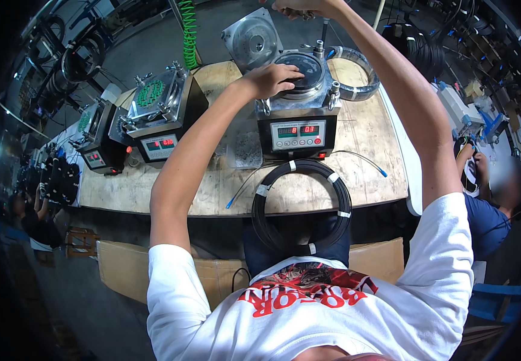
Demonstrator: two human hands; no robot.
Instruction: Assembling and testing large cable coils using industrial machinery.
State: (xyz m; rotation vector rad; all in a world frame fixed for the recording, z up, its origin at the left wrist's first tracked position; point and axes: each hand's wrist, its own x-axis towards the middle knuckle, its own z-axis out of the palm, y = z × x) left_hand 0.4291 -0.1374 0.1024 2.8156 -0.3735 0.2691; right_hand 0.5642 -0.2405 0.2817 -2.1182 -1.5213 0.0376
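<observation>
My left hand (270, 80) lies with its fingers stretched out on the dark round disc (304, 71) atop a bench polishing machine (299, 127) with a red lit display. My right hand (308, 6) is raised beyond the machine at the top edge, partly cut off. Its fingers are curled around something small I cannot make out. Behind my left hand a square metal plate (252, 40) with a round centre stands tilted. Nearest me, a coil of black cable (259, 207) bound with white tape hangs over the table edge; its blue-tipped ends reach left and right.
Two similar machines (163, 120) (96, 147) stand left on the wooden table (212, 195). A clear tray (243, 150) sits beside mine, another cable coil (366, 90) behind it. A green spiral hose (187, 33) hangs at the back. Other people (489, 222) work at right and left.
</observation>
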